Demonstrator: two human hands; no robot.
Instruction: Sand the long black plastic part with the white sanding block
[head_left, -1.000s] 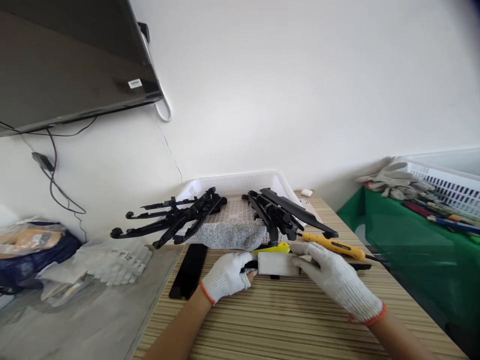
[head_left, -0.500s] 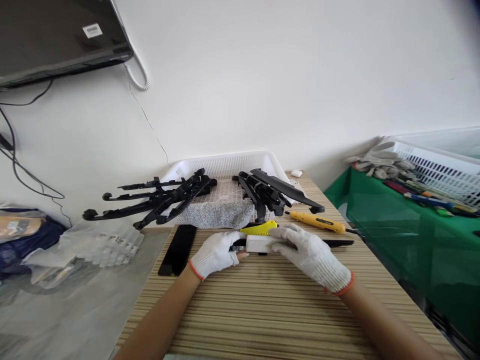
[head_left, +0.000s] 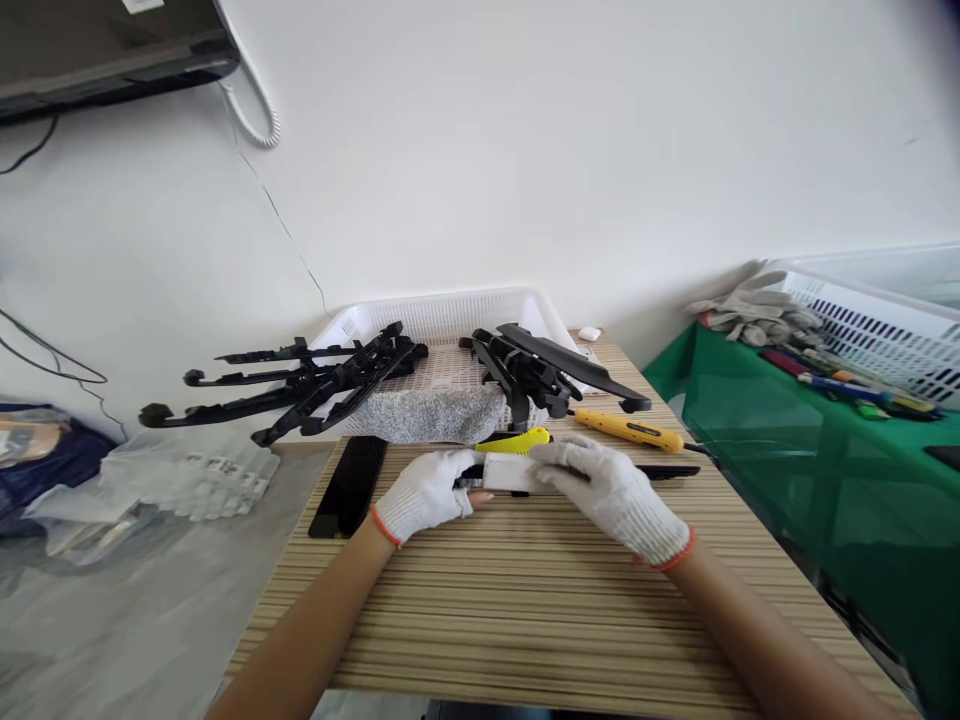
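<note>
My left hand, in a white knit glove with the thumb tip bare, is closed around the left end of a slim black plastic part. A small white block lies against that part between my hands. My right hand, also gloved, has its fingers closed on the block's right end. The black part sticks out to the right behind my right hand; its middle is hidden. Just beyond the block lies a yellow-handled cutter. A yellow-orange tool with a cord rests farther right.
A white basket at the back holds black plastic parts that overhang its left side, and a grey cloth. A black phone lies left on the wooden table. Gloves and pens lie on a green-covered table.
The camera view has shifted slightly, so the scene sits a little higher and to the left. My hands keep nearly the same hold on the block and the black part.
</note>
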